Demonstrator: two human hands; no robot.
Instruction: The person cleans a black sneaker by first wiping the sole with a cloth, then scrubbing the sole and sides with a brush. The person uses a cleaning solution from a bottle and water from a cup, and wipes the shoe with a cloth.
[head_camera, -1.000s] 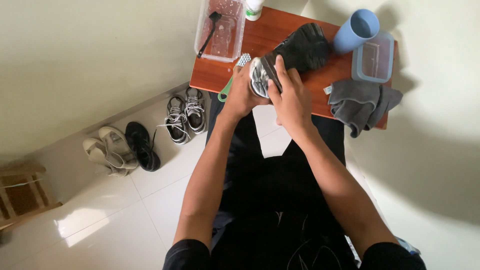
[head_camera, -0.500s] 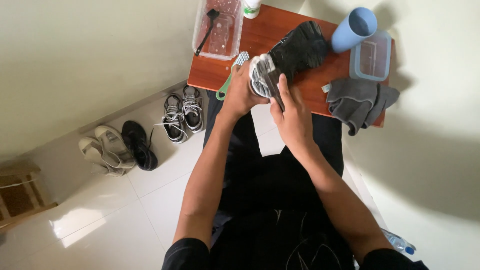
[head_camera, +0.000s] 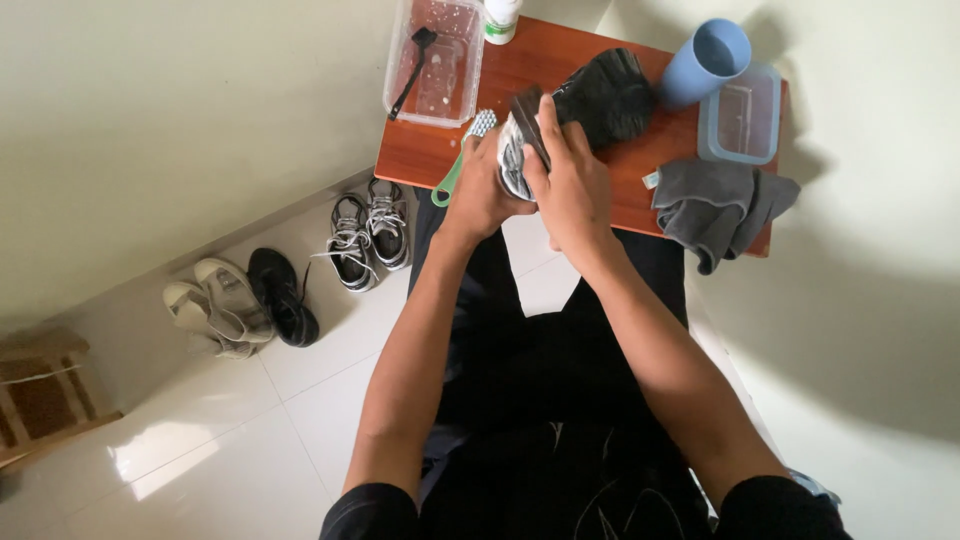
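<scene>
Over the front edge of a small reddish wooden table (head_camera: 420, 155), both my hands hold a grey-and-white sneaker (head_camera: 512, 160). My left hand (head_camera: 480, 190) grips it from the left side and underneath. My right hand (head_camera: 568, 180) covers its right side, fingers lying along a dark part at its top. Just behind the shoe a black sneaker (head_camera: 605, 95) rests on the table. A green-handled brush (head_camera: 462, 160) with a pale head lies beside my left hand. Most of the held shoe is hidden by my hands.
On the table: a clear plastic tub (head_camera: 435, 60) with a black brush inside, a white bottle (head_camera: 500, 18), a blue cup (head_camera: 705, 60), a lidded clear box (head_camera: 742, 112), a grey cloth (head_camera: 715, 205). Pairs of shoes (head_camera: 365, 235), (head_camera: 240, 300) line the wall; a wooden stool (head_camera: 40, 395) stands far left.
My right hand has slid forward along the shoe and now lies higher on it. The view has shifted slightly; my left hand keeps its grip.
</scene>
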